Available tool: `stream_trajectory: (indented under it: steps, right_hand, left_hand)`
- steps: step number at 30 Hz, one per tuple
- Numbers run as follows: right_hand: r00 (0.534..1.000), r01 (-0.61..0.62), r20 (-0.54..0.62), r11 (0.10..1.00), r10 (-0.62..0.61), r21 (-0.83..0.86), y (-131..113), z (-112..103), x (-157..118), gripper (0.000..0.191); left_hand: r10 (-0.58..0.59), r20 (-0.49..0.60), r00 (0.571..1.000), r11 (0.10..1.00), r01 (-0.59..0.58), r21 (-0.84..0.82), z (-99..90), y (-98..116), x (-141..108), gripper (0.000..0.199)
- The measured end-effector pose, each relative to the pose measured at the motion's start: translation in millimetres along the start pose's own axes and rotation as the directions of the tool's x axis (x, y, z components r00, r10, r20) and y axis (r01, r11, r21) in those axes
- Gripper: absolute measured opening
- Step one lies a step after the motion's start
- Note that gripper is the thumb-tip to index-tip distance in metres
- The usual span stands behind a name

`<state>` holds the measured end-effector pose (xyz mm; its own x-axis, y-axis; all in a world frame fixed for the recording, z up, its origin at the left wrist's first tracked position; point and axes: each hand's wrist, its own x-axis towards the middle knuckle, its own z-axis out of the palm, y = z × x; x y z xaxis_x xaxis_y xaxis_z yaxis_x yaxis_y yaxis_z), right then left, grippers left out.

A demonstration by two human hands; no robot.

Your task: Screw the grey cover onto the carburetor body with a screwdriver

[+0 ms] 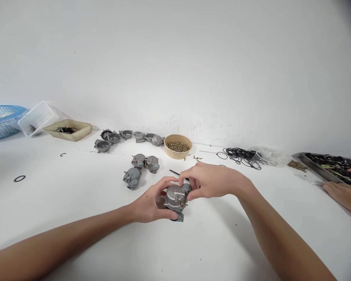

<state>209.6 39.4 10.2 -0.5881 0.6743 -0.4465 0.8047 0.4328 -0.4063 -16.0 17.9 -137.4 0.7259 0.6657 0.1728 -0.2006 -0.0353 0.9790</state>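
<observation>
A grey metal housing (175, 197) with a domed top and a small brass screw is held above the white table at the centre. My left hand (150, 203) grips its left side, thumb along the lower edge. My right hand (203, 181) has its fingers bent against the small round cap at the housing's upper right; whether a small part is between them is hidden. Just behind the hands lies a dark thin tool (174, 172), partly covered. Three similar housings (132, 177) rest on the table to the left.
Behind stand a bowl of brass screws (178, 146) and several grey metal cups (103, 145). Black rings (241, 156) lie right of them. At far right, another person's hands are by a metal tray (308, 166). A beige tray (78, 132) and blue basket (6, 127) are left.
</observation>
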Motion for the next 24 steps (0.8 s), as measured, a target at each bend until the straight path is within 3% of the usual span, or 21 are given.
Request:
stream_trajectory:
  steps: [4, 11, 20, 24]
  right_hand:
    - [1.0, 0.014, 0.003, 1.0, -0.014, 0.006, -1.9, -0.3, -0.2, 0.029]
    - [0.998, 0.054, -0.014, 0.998, -0.054, 0.012, 0.4, 0.8, -0.1, 0.022]
    - [0.998, 0.062, -0.032, 0.998, -0.062, -0.004, 1.2, 1.8, 2.9, 0.021]
    - [0.998, 0.056, -0.037, 0.997, -0.054, 0.051, 1.9, -1.0, -0.2, 0.026]
  left_hand:
    - [0.029, -0.05, 0.998, 0.998, -0.026, 0.052, 2.0, -1.6, -0.7, 0.078]
    - [0.237, -0.155, 0.959, 0.913, -0.165, 0.373, -1.4, -6.2, 0.0, 0.071]
    - [0.183, -0.124, 0.975, 0.949, -0.142, 0.281, 0.2, -1.3, 0.9, 0.069]
    - [0.132, -0.148, 0.98, 0.949, -0.082, 0.303, -1.0, -3.0, 0.2, 0.059]
